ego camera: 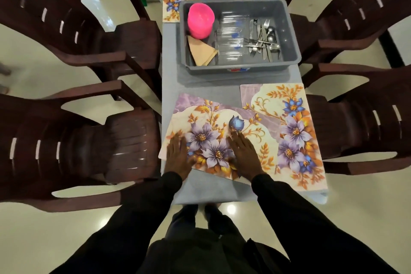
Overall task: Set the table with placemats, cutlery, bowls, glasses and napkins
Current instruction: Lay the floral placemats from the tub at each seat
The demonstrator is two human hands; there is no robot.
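So the thing to watch here is the near-left purple-and-orange floral placemat (213, 122). It's lying crooked: its long axis runs across the blue-grey table (200, 191) but slants, with the left end nearer the person and poking slightly over the table's left edge. Its right end runs up against the matching floral placemat on the near right (295, 131), which sits square. Can't tell for sure if the two overlap there.

Both hands are flat on the crooked mat, fingers straight, palms down, gripping nothing. The left hand (178, 155) is right at the mat's near-left corner. The right hand (244, 153) is further in, around the middle of the near edge. My guess is the fix is a small twist, and the left hand is the one placed to do most of it, since it's on the end that's off.

Everything else is waiting in the grey plastic tub (204, 70) just beyond: pink plastic bowls (200, 20), folded tan napkins (202, 51), clear glasses (231, 35) and metal cutlery (262, 38).
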